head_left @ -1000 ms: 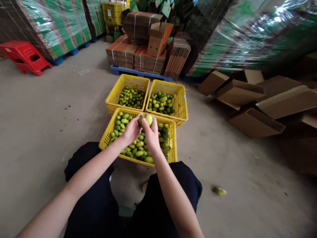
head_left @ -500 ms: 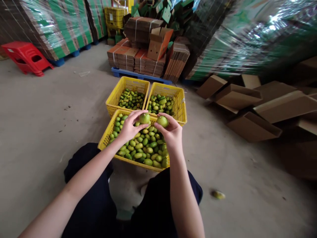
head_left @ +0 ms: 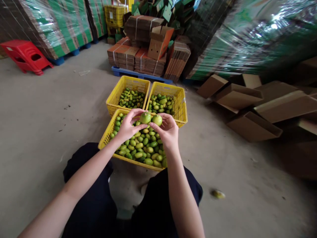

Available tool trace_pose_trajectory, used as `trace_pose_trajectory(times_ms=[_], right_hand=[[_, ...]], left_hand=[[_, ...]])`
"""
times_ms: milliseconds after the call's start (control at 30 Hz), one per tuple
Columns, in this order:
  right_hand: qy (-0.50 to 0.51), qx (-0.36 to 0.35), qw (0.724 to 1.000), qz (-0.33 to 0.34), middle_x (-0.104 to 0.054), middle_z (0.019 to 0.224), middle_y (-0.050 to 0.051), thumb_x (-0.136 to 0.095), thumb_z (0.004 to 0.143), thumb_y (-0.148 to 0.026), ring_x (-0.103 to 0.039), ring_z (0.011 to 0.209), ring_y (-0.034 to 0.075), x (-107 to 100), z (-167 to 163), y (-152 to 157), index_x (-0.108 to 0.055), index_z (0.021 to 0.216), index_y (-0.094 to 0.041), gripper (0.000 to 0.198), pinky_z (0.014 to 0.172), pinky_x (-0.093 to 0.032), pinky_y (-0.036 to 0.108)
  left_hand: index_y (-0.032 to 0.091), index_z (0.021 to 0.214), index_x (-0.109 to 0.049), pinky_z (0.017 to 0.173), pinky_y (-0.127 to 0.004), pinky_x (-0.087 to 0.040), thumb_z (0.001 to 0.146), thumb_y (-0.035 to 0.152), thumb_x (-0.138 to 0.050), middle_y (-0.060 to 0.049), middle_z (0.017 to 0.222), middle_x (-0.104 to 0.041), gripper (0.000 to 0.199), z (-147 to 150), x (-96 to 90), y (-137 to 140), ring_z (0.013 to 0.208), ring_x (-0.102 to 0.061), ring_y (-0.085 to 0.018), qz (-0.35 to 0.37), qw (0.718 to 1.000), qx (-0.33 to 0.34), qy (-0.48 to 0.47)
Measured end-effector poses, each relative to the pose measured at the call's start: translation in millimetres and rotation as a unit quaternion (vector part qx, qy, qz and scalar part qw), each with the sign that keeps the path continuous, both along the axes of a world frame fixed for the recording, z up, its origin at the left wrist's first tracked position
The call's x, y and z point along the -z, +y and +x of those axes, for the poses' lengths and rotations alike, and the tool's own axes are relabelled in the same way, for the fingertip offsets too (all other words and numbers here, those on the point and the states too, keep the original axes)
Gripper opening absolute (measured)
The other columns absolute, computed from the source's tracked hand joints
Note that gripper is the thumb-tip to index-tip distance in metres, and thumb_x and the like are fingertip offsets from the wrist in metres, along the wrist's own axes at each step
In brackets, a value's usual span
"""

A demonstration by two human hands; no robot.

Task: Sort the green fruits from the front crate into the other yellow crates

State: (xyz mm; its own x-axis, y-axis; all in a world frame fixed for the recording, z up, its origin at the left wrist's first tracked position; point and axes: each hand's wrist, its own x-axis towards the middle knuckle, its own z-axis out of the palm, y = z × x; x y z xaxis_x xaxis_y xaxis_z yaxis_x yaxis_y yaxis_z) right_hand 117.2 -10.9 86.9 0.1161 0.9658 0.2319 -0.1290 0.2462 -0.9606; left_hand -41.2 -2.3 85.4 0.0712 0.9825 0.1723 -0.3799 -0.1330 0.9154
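My left hand (head_left: 128,127) is closed, thumb and fingers pinching a round green lemon (head_left: 145,117). Another green lemon (head_left: 157,120), a little yellower, sits in the pinch of my right hand (head_left: 168,131). The two fruits are side by side, almost or just touching; I cannot tell which. Both hands are above the near yellow crate (head_left: 106,139), which holds many green and yellowish lemons (head_left: 139,145). Part of that crate's contents is hidden behind my hands and forearms.
Behind stand two more yellow crates, the left crate (head_left: 114,92) and the right crate (head_left: 182,102), both with lemons. Flattened cartons (head_left: 123,56) lie on a blue pallet (head_left: 138,74). Open cardboard boxes (head_left: 255,127) are at right, a red stool (head_left: 29,57) at left. One fruit (head_left: 218,194) lies on the floor.
My right hand has moved left with its lemon, bringing it from a small gap to right beside the other one. My left hand has barely moved.
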Motion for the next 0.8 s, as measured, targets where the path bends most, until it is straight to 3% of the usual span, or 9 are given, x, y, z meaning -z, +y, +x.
trace_pose_trajectory(times_ms=[200, 333, 433, 600, 800], right_hand=[[0.039, -0.001, 0.999, -0.025, -0.070, 0.095, -0.001, -0.083, 0.064, -0.027, -0.065, 0.090, 0.017, -1, -3, -1, -0.070, 0.093, -0.027, 0.031, 0.084, -0.053, 0.032], [0.114, -0.033, 0.988, -0.101, -0.072, 0.092, 0.001, -0.076, 0.071, -0.038, -0.068, 0.088, 0.020, -1, -5, 1, -0.068, 0.095, -0.026, 0.028, 0.076, -0.056, 0.033], [0.184, -0.061, 0.969, -0.150, -0.072, 0.089, 0.000, -0.071, 0.073, -0.038, -0.070, 0.082, 0.020, -1, -5, 3, -0.066, 0.102, -0.027, 0.032, 0.067, -0.058, 0.032], [0.206, -0.125, 0.948, -0.206, -0.072, 0.080, -0.002, -0.071, 0.071, -0.034, -0.069, 0.063, 0.016, 0, -2, 5, -0.066, 0.105, -0.025, 0.034, 0.057, -0.059, 0.030], [0.227, -0.105, 0.928, -0.277, -0.072, 0.075, 0.001, -0.075, 0.072, -0.040, -0.067, 0.056, 0.015, 14, -8, 12, -0.066, 0.081, -0.022, 0.022, 0.052, -0.059, 0.029]], left_hand=[[0.020, 0.104, -0.070, 0.100, -0.031, -0.050, 0.062, 0.008, -0.082, -0.006, 0.116, -0.071, 0.045, -3, 0.8, 3, 0.112, -0.065, -0.021, -0.095, 0.992, 0.042, -0.071], [0.020, 0.114, -0.065, 0.094, -0.036, -0.055, 0.078, 0.014, -0.064, -0.007, 0.108, -0.073, 0.037, -6, -0.6, 6, 0.104, -0.069, -0.021, -0.175, 0.969, 0.078, -0.156], [0.016, 0.116, -0.063, 0.083, -0.031, -0.059, 0.086, 0.018, -0.052, -0.008, 0.099, -0.074, 0.032, -7, -5.6, 9, 0.092, -0.073, -0.019, -0.220, 0.953, 0.085, -0.190], [0.011, 0.098, -0.065, 0.065, -0.023, -0.060, 0.093, 0.029, -0.052, -0.008, 0.083, -0.072, 0.023, -6, -3.1, 13, 0.067, -0.071, -0.015, -0.280, 0.944, 0.063, -0.164], [0.012, 0.087, -0.066, 0.042, -0.020, -0.048, 0.094, 0.051, -0.047, -0.007, 0.063, -0.065, 0.044, -4, 10.1, 17, 0.046, -0.059, -0.012, -0.354, 0.921, 0.126, -0.103]])
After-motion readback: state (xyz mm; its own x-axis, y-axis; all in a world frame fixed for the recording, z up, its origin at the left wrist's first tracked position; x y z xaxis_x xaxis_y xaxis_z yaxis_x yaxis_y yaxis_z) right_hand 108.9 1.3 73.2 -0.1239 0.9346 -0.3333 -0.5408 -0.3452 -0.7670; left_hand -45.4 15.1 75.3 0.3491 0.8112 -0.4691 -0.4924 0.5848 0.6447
